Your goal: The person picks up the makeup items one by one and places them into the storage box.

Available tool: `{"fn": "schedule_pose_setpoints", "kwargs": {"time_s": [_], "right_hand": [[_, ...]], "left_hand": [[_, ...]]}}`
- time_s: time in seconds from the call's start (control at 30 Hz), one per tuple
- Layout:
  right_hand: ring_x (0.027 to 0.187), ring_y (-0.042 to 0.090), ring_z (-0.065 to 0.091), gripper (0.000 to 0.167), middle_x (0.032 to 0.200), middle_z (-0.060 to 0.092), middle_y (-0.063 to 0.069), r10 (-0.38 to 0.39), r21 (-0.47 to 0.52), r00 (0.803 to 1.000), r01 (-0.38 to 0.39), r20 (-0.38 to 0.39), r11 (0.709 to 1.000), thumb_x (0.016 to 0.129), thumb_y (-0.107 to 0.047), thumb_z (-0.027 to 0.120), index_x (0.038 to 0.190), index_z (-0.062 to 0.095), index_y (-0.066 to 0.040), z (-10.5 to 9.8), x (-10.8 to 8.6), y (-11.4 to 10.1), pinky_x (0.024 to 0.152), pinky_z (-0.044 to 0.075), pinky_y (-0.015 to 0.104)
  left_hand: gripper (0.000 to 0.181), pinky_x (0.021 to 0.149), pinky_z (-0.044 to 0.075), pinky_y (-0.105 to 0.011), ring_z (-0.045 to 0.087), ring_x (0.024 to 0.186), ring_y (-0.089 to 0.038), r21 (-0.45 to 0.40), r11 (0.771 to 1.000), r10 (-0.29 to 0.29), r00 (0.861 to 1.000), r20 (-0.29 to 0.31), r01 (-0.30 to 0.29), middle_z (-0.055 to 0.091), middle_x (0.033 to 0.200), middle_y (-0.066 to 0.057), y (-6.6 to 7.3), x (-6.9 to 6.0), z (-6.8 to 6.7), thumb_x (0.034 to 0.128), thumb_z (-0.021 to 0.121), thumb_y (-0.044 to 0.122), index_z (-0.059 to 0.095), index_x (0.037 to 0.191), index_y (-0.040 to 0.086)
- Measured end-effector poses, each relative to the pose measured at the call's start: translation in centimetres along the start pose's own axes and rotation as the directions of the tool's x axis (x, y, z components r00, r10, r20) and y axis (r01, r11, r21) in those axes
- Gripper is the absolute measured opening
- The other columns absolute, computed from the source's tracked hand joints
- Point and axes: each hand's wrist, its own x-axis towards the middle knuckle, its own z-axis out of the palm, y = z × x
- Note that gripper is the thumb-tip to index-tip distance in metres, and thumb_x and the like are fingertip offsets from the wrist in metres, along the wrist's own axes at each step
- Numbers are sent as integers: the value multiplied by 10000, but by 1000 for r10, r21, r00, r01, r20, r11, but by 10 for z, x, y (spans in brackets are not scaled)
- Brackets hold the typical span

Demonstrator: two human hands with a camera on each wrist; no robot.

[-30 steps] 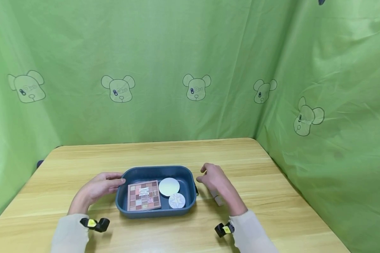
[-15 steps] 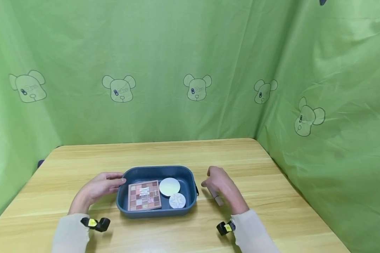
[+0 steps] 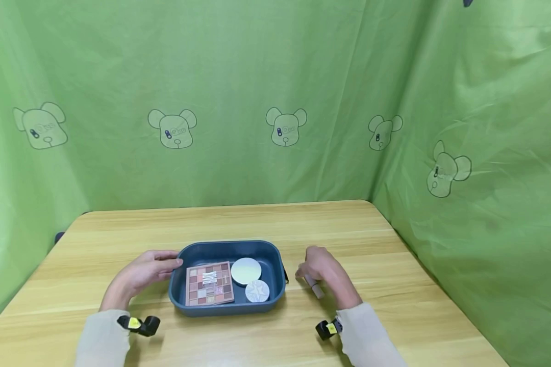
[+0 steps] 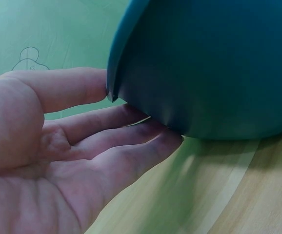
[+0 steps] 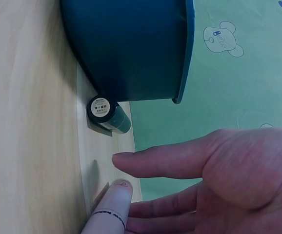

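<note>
A dark blue box (image 3: pixel 225 310) holds an eyeshadow palette (image 3: pixel 208 290), a white round case (image 3: pixel 245 270) and a smaller round case (image 3: pixel 257 291) with a star on its lid. My left hand (image 3: pixel 147 270) is at the box's left end; in the left wrist view the thumb (image 4: pixel 77 87) touches the rim and nearly straight fingers touch the outer wall. To the right of the box, my right hand (image 3: pixel 321 265) is over a pale pink tube (image 5: pixel 110 209) lying on the table. In the right wrist view its thumb stays apart from the tube, with the fingers partly hidden behind it.
A small dark-ended cylinder (image 5: pixel 104 109) with a round label lies close against the box's right end. All of this is on a wooden table (image 3: pixel 229 224), with a green curtain (image 3: pixel 229 168) behind and at the sides.
My right hand has moved slightly right and towards me, down over the pink tube, and its fingers have lowered. The left hand and the box have stayed in place.
</note>
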Motion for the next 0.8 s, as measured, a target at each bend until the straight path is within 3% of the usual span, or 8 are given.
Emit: {"fn": "schedule_pose_setpoints", "kwargs": {"time_s": [0.1, 0.27, 0.47, 0.8], "right_hand": [[612, 163, 562, 266, 732, 611, 75, 14, -25, 1000, -13, 26, 1000, 829, -216, 811, 776, 634, -25, 1, -1, 0, 497, 445, 211], [548, 153, 601, 241, 665, 671, 98, 39, -32, 996, -36, 79, 999, 872, -188, 775, 744, 650, -27, 0, -5, -2, 466, 450, 190], [523, 184, 644, 210, 665, 692, 119, 35, -4, 993, -34, 110, 999, 831, -106, 802, 788, 614, -23, -1, -7, -2, 458, 515, 227], [545, 197, 658, 158, 732, 629, 116, 1, -16, 996, 0, 89, 1000, 899, -63, 729, 910, 603, 31, -1, -7, 0, 456, 556, 240]], "left_hand": [[642, 1146, 466, -439, 496, 1367, -453, 2, 1000, -1, 1000, -1, 1, 466, 1470, -352, 0, 0, 0, 1018, 598, 205, 347, 1458, -189], [646, 1149, 460, -448, 491, 1370, -456, 5, 1000, -6, 1000, -5, 6, 461, 1475, -353, 0, 0, 0, 1016, 601, 208, 346, 1460, -187], [646, 1143, 469, -441, 499, 1367, -449, 4, 1000, -7, 1000, -6, 7, 463, 1476, -347, -1, -1, 0, 1015, 604, 210, 351, 1460, -183], [649, 1149, 464, -446, 497, 1369, -449, 4, 1000, -8, 1000, -2, 8, 465, 1476, -346, 0, -1, 0, 1016, 604, 216, 349, 1462, -182]]}}
